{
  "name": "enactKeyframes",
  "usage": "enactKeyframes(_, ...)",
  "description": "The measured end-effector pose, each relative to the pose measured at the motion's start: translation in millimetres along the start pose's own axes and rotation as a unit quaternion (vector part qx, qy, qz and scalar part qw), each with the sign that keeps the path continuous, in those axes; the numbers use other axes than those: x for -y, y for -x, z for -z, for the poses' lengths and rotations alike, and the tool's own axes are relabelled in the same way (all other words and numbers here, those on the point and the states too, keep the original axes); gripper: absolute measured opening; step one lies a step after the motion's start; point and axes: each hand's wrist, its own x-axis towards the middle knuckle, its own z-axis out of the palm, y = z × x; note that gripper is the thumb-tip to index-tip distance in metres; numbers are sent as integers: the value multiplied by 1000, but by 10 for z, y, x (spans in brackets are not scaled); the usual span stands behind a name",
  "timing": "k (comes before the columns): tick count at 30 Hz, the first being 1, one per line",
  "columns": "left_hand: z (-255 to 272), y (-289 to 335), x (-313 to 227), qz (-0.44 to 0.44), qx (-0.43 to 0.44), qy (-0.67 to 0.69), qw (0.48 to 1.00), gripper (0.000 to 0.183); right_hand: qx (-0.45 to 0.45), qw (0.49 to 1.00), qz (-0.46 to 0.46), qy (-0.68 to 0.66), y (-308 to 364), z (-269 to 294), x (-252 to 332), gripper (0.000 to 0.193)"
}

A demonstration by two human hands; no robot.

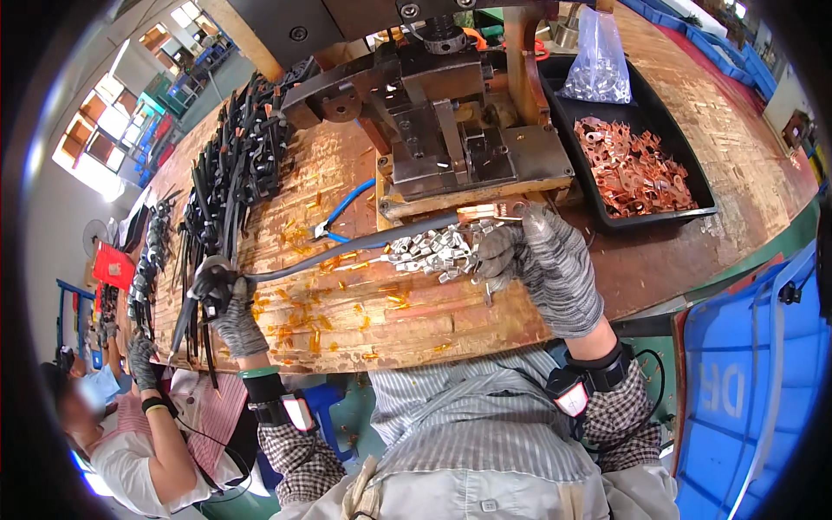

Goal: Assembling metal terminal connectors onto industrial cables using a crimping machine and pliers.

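My left hand [238, 322], in a grey knit glove, is closed around a black plug-like end [213, 282] of a thick black cable [368, 237]. The cable runs rightward to a copper cable lug [485, 211] at its other end. My right hand [559, 273], gloved alike, grips the lug's far end between thumb and fingers; its lower fingers hover over or touch a pile of silver metal sleeves [431, 251], and I cannot tell which. Lug and cable end lie just in front of the dark metal press [468, 165].
A black tray [663, 217] of copper lugs [633, 169] and a clear bag [598, 65] stands right of the press. Bundled black cables [230, 178] lie left. Blue-handled pliers [347, 208] and amber scraps [303, 316] are on the table. A co-worker [147, 442] sits at left.
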Motion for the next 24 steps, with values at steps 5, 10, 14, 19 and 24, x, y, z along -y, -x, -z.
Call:
enactKeyframes(5, 86, 64, 315, 32, 97, -81, 991, 55, -22, 997, 6, 80, 29, 99, -59, 21)
enactKeyframes(10, 154, 397, 13, 29, 110, -358, 927, 55, -57, 994, 9, 95, 108, 73, -95, 19)
enactKeyframes(14, -254, 749, -606, 103, 100, -380, 914, 21, -38, 989, -23, 139, 194, 6, -141, 19)
enactKeyframes(19, -1908, 994, -1059, -251, 438, -261, 823, 30, -69, 979, -8, 190, 256, 6, -33, 22)
enactKeyframes(24, -2162, 842, -735, -151, 603, -146, 769, 28, -95, 946, 10, 309, 279, -42, -60, 21)
